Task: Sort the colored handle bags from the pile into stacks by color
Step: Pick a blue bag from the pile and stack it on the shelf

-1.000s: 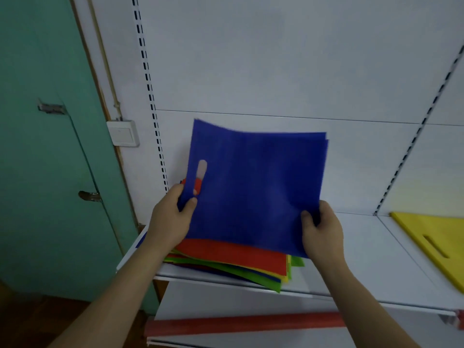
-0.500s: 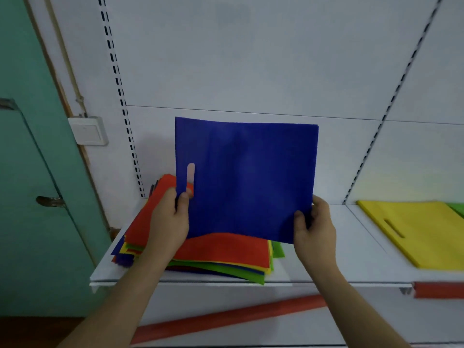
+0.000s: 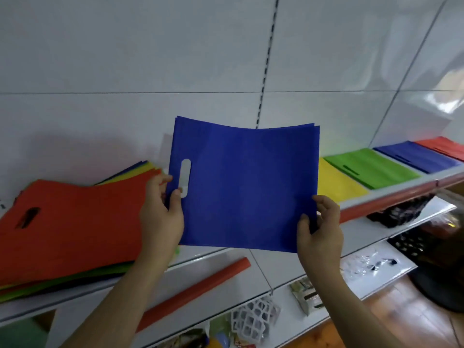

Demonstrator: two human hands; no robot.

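A blue handle bag (image 3: 244, 187) is held up in front of the white shelf wall. My left hand (image 3: 162, 212) grips its left edge beside the handle slot, and my right hand (image 3: 320, 229) pinches its lower right corner. On the left of the shelf lies the mixed pile (image 3: 67, 229), with a red bag on top and green, yellow and blue edges beneath. Further right on the shelf lie sorted stacks: yellow (image 3: 337, 185), green (image 3: 370, 167), blue (image 3: 416, 155) and red (image 3: 444, 145).
The white shelf (image 3: 391, 189) has a red front strip. A loose red strip (image 3: 198, 290) lies on the lower shelf (image 3: 273, 262), with small packaged goods (image 3: 254, 320) below and black items (image 3: 401, 212) at the right. The wood floor shows at bottom right.
The view has swung right, so the pile now lies at the left and the green, blue and red stacks have come into sight. Both hands have carried the blue bag rightward off the pile.
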